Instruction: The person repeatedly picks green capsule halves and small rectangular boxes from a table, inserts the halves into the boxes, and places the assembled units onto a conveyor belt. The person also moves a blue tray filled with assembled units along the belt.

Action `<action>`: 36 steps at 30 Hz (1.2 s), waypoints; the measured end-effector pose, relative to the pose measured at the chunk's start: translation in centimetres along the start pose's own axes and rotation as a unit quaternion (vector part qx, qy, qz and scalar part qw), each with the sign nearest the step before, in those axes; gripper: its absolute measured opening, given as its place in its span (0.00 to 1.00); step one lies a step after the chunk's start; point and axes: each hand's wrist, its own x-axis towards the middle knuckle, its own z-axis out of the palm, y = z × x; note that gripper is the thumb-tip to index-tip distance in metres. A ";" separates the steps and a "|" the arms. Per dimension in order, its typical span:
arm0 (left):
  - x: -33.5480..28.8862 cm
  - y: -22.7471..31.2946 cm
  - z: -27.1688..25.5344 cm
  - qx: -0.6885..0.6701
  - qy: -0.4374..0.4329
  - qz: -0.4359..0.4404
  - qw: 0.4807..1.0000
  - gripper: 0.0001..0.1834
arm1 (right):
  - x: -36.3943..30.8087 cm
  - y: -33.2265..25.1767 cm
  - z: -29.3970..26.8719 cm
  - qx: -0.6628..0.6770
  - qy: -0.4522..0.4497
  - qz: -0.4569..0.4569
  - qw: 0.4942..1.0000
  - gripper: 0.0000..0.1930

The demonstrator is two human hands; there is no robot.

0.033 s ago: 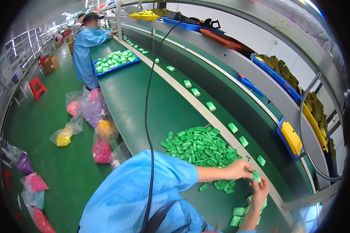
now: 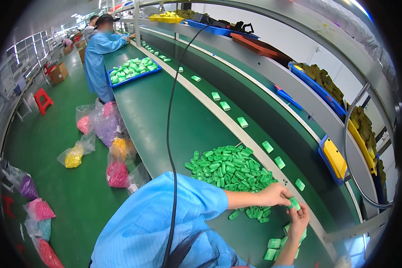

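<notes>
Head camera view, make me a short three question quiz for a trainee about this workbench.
1. True or false: both hands, left hand and right hand, meet at one small green part.
2. Where does the pile of green parts lie? A) on the floor B) on the green bench C) in a yellow tray
3. Fill in: the tray by the co-worker up the line is ____ in colour.

Key: 1 true; 2 B; 3 blue.
</notes>
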 end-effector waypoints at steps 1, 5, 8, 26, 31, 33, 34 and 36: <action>-0.2 0.7 -0.3 0.028 -0.009 -0.007 1.000 0.19 | 0.0 0.0 -0.1 -0.015 -0.015 -0.014 1.000 0.12; -0.3 1.0 -0.8 -0.008 -0.034 -0.036 0.999 0.18 | -0.1 -1.1 -0.5 -0.037 -0.055 -0.017 0.998 0.13; -0.6 1.1 -0.7 -0.008 -0.037 -0.029 0.999 0.18 | -0.1 -1.0 -0.8 -0.022 -0.059 0.006 0.998 0.13; -0.6 1.4 0.3 0.069 0.009 -0.026 0.997 0.17 | 0.8 -0.5 -0.2 -0.125 -0.074 -0.047 0.988 0.12; -0.8 1.3 1.2 0.142 -0.004 0.005 0.990 0.15 | -1.1 -1.7 -0.7 -0.174 -0.040 -0.099 0.979 0.13; -0.8 1.4 1.2 0.144 -0.006 0.020 0.989 0.15 | -1.1 -1.8 -0.9 -0.173 -0.043 -0.102 0.979 0.12; -0.9 1.4 1.0 0.129 -0.001 0.017 0.991 0.15 | -1.2 -2.3 -0.7 -0.162 -0.053 -0.083 0.982 0.11; -0.9 1.6 1.0 0.100 0.006 0.004 0.995 0.15 | -1.1 -2.2 -0.6 -0.099 -0.058 -0.068 0.991 0.09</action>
